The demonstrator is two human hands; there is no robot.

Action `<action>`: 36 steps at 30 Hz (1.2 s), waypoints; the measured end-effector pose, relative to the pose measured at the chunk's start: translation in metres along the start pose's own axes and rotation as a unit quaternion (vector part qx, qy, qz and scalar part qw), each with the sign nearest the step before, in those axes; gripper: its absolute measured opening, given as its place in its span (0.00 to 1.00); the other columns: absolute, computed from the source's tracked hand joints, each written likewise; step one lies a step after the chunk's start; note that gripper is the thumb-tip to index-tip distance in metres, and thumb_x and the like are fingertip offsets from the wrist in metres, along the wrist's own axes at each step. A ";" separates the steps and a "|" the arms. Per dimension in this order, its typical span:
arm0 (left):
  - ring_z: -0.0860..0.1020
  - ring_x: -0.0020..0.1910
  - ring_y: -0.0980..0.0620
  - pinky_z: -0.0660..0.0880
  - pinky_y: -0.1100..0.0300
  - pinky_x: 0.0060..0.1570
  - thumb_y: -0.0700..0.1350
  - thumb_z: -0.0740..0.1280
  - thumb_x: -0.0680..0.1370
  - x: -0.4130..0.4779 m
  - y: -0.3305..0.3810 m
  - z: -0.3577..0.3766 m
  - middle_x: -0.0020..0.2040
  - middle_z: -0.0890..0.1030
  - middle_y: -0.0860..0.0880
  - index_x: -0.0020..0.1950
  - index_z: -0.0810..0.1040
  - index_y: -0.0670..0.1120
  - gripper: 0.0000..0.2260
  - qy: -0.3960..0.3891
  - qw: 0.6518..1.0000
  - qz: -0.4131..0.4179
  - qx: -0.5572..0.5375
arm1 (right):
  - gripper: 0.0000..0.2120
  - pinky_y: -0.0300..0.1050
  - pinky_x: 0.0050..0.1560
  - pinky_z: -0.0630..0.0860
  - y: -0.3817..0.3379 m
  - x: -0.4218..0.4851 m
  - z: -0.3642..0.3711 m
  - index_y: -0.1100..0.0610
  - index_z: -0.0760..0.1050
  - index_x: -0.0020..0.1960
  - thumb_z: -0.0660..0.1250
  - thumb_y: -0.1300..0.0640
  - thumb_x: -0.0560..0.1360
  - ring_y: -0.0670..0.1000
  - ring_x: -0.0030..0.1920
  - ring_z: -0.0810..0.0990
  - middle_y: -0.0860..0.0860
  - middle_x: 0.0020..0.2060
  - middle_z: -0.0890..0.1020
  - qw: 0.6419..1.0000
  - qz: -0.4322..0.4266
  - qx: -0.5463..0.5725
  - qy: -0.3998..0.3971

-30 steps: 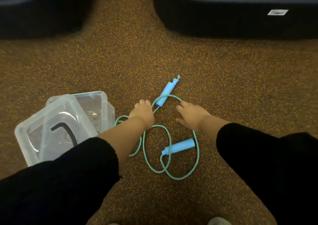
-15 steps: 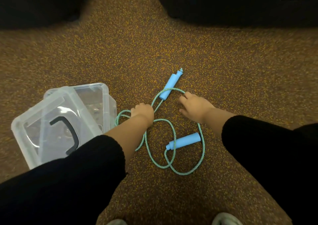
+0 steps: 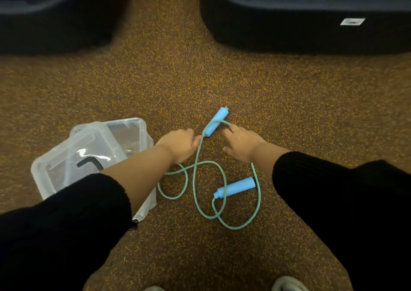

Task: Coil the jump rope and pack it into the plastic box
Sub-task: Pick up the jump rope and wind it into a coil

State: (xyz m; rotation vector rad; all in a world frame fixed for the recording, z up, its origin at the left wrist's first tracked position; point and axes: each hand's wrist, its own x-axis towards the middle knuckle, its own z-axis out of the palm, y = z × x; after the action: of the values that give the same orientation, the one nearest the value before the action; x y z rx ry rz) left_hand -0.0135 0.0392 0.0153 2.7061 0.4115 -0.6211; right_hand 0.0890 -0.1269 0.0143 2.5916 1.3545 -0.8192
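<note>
The jump rope, a teal cord (image 3: 209, 201) with two blue handles, lies in loose loops on the speckled floor. Its far handle (image 3: 216, 121) points away from me and its near handle (image 3: 235, 187) lies inside the loops. My left hand (image 3: 178, 145) is closed, pinching the cord just below the far handle. To the right of that handle, my right hand (image 3: 241, 143) rests with fingers spread over the cord, which runs under the palm. The clear plastic box (image 3: 133, 127) sits at the left, its lid with a black handle (image 3: 89, 163) askew on top and partly hidden by my left arm.
Two black machine bases stand at the back, one at the left (image 3: 55, 19) and one at the right (image 3: 311, 24), with a strip of brown speckled floor (image 3: 160, 68) between them. Shoe tips (image 3: 287, 284) show at the bottom edge.
My left hand has slid up towards the far handle and closed on the cord there. The loops near it have shifted. My right hand stays on the cord by the handle.
</note>
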 end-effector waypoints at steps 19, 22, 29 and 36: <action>0.68 0.27 0.55 0.65 0.62 0.31 0.46 0.55 0.67 -0.076 0.057 -0.140 0.23 0.71 0.52 0.26 0.71 0.48 0.12 0.105 0.932 0.066 -0.339 | 0.16 0.48 0.57 0.73 -0.057 -0.045 -0.080 0.56 0.78 0.58 0.62 0.47 0.77 0.56 0.56 0.76 0.56 0.57 0.77 0.991 -0.037 0.117 -0.058; 0.68 0.23 0.56 0.67 0.66 0.28 0.42 0.56 0.66 -0.088 0.062 -0.152 0.18 0.68 0.52 0.18 0.70 0.47 0.15 0.134 0.889 0.041 -0.436 | 0.16 0.42 0.43 0.71 -0.059 -0.063 -0.095 0.55 0.79 0.56 0.59 0.48 0.79 0.52 0.47 0.76 0.51 0.45 0.77 0.985 -0.026 0.143 -0.095; 0.64 0.15 0.56 0.64 0.59 0.30 0.37 0.50 0.74 -0.115 0.060 -0.158 0.15 0.64 0.54 0.28 0.63 0.45 0.15 0.196 0.691 -0.093 -0.689 | 0.26 0.53 0.67 0.65 -0.062 -0.125 -0.134 0.57 0.83 0.44 0.51 0.45 0.81 0.61 0.61 0.74 0.60 0.56 0.80 0.949 -0.050 0.289 -0.117; 0.70 0.24 0.55 0.67 0.59 0.35 0.45 0.49 0.78 -0.174 0.085 -0.162 0.19 0.70 0.54 0.32 0.71 0.45 0.18 0.226 0.738 -0.010 -0.635 | 0.21 0.47 0.57 0.74 -0.087 -0.193 -0.181 0.61 0.78 0.40 0.52 0.52 0.82 0.48 0.43 0.83 0.57 0.42 0.83 0.818 -0.113 0.553 -0.112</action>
State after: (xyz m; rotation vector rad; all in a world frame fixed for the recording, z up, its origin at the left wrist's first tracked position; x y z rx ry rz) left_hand -0.0745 -0.0109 0.2548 1.4391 0.6537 0.3213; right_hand 0.0069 -0.1560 0.2789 2.8195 1.3348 -2.4773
